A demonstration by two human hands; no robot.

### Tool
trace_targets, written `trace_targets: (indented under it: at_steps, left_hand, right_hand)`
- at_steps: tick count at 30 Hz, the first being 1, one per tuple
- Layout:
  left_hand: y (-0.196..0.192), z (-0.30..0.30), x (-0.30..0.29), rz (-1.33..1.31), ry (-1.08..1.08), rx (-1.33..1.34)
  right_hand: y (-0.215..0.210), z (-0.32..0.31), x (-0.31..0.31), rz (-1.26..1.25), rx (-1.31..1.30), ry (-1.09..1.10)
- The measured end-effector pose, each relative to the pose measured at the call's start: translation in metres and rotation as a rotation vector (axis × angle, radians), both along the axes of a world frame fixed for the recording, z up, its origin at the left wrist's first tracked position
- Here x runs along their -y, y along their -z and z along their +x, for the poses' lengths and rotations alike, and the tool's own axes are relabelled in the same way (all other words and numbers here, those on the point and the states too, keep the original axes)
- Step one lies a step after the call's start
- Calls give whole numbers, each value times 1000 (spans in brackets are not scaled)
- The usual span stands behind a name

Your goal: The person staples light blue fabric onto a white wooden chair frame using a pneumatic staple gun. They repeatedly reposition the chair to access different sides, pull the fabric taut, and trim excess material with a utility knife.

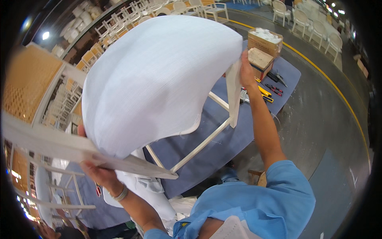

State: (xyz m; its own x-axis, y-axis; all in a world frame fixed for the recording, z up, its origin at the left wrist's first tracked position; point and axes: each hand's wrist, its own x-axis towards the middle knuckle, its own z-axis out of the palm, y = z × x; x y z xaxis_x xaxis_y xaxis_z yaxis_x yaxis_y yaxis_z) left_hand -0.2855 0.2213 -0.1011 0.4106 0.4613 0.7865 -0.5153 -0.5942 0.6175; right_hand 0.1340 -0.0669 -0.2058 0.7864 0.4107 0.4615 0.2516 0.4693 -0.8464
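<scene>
A chair with a padded seat (159,71) covered in pale white cloth stands tilted before me on a blue-grey table (215,155). Its whitewashed wooden leg (233,95) at the right is gripped near the seat corner by my right hand (247,73). At the left, my left hand (98,172) wraps round the chair's pale wooden frame (71,145), with fingertips showing above and the rest below it. Thin stretcher bars (201,145) join the legs. The seat hides part of the chair frame behind it.
Pliers (274,90), yellow-handled tools (264,91) and a small box (260,59) lie on the table's right, near a carton of white stuffing (266,40). Loose white cloth (149,195) lies near my left forearm. Another person (51,231) is at lower left, beside another chair (43,191).
</scene>
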Motion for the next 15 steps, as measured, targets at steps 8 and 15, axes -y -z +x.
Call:
trace_targets:
  at_steps: [8, 15]
  left_hand:
    - [-33, -8, 0, 71, -334, 6]
    - [-11, -12, -16, -168, -337, 32]
  right_hand:
    - [-16, -25, -10, 51, 4, -7]
    - [55, 20, 27, -99, 230, -105]
